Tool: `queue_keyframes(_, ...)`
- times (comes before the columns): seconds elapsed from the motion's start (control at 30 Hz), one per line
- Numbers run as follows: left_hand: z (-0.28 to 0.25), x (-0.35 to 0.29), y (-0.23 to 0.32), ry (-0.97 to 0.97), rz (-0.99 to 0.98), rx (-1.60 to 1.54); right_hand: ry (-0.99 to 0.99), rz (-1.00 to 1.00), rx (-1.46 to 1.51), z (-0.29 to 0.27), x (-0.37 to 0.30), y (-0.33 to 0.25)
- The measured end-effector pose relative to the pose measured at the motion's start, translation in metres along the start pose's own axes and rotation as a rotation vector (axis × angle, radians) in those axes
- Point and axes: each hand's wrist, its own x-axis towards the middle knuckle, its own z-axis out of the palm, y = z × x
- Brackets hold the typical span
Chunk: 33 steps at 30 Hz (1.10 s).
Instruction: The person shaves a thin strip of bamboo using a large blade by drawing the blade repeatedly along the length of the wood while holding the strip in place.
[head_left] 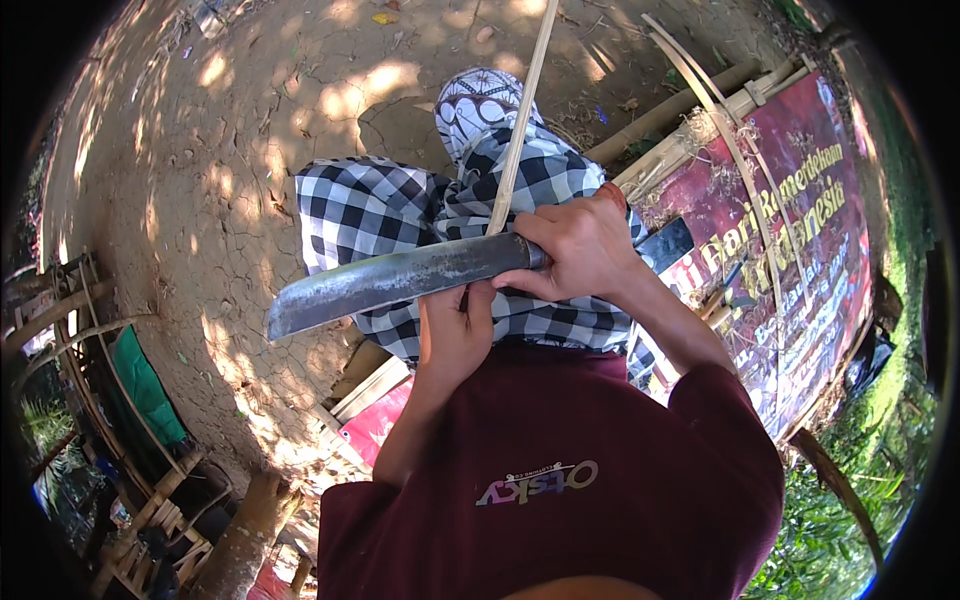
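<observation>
Head view: the right hand (578, 246) grips a machete (395, 282).

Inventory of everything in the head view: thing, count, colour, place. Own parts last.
Knife: one, dark grey blade, centre
Pale strip: one, light tan, top to centre, running behind the blade
Banner: one, dark red with yellow lettering, right
Thin strips: at least two, tan, across the banner
Ground: one stretch, brown, upper left
Green sheet: one, green, left
Log: one, brown, lower left
Sticks: several, brown, left rim
Plants: many, green, lower right
Checked cloth: one, black and white, over the legs
Shirt: one, maroon, lower centre
Right hand: one, fingers around the knife handle
Left hand: one, below the blade, grip partly hidden
</observation>
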Motion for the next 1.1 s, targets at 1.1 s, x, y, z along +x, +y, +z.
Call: queue_keyframes(1.1,-0.003,0.0,0.01,0.046,-0.058,0.004,0.055,0.121,0.031,0.003,-0.003,0.005)
